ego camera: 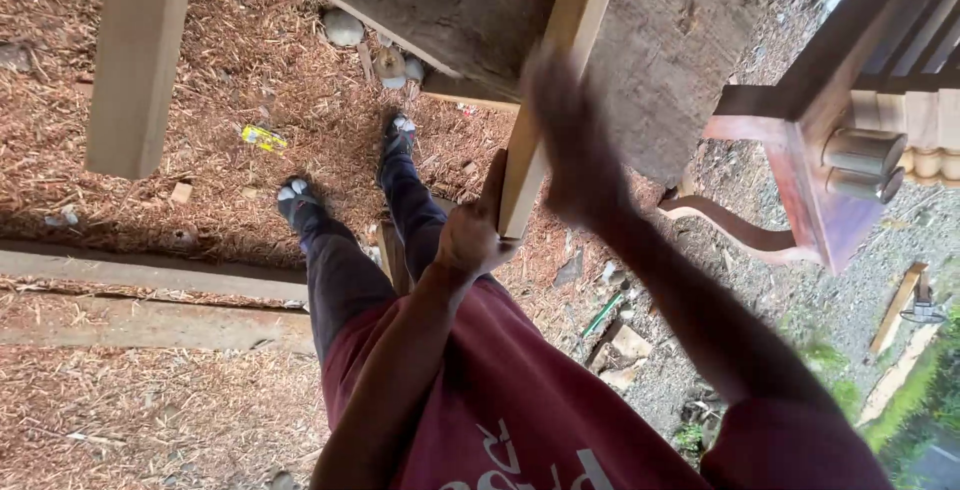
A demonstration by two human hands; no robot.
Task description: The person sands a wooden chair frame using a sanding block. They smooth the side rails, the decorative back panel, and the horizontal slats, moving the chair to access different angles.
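Wood chips everywhere underfoot; we've got our left hand [470, 235] clamped on the bottom end of a pale board [555, 80] to steady it against the beam [660, 40], right hand [570, 140] blurry, grip unclear.

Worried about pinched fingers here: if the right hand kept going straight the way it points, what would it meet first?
Most likely the pale wooden batten that the left hand grips at its lower end; the blurred right hand already overlaps it, with the weathered grey beam just behind. Depth is unclear.

Maroon printed shirt [520, 420], dark trousers [340, 275], white-toed shoes [296, 193]
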